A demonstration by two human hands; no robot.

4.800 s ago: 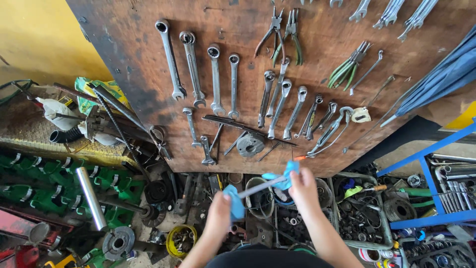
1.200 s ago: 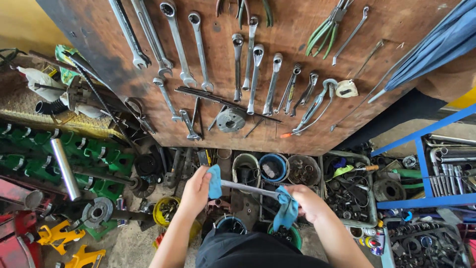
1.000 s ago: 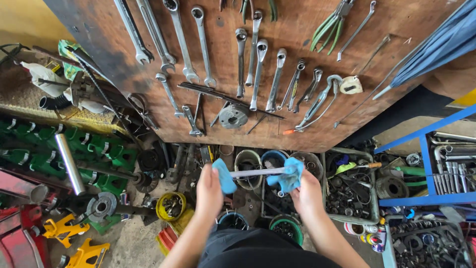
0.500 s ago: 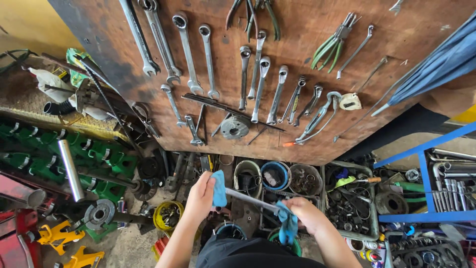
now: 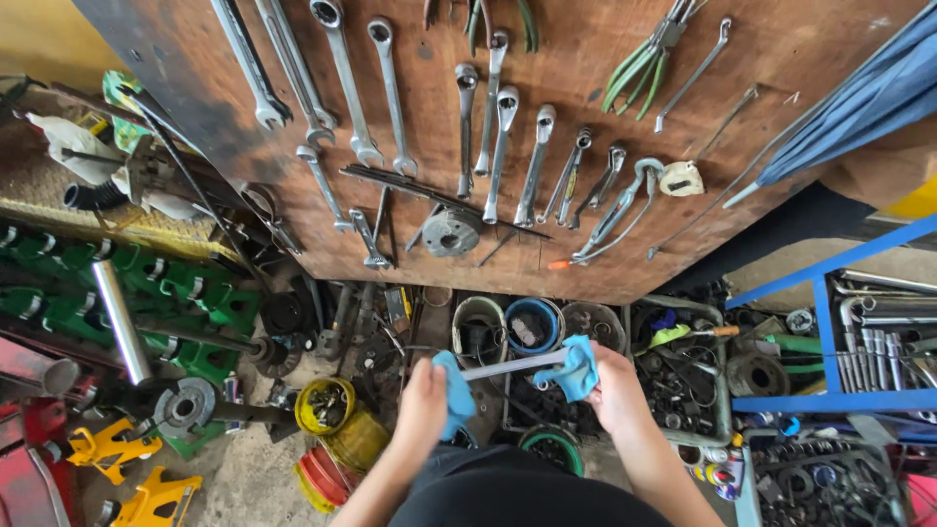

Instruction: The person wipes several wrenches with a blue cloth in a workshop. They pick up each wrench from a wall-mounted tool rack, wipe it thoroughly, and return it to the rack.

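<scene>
A wooden board (image 5: 605,224) leans above the cluttered floor (image 5: 244,478), hung with rows of wrenches (image 5: 390,93) and green-handled pliers (image 5: 644,63). To the right stands a blue rack (image 5: 830,322); below the board sit tubs of parts (image 5: 532,324) and a yellow tin (image 5: 325,405). Both hands hold a bright metal rod (image 5: 512,365) level over the tubs. The left hand (image 5: 425,405) is closed on one end through a blue cloth (image 5: 454,390); the right hand (image 5: 615,385) is wrapped round the other end through a second bunch of cloth (image 5: 576,366). The bare middle looks clean and shiny, so the wiping seems well along; the covered ends cannot be judged, and the rod is not yet put down or hung.
</scene>
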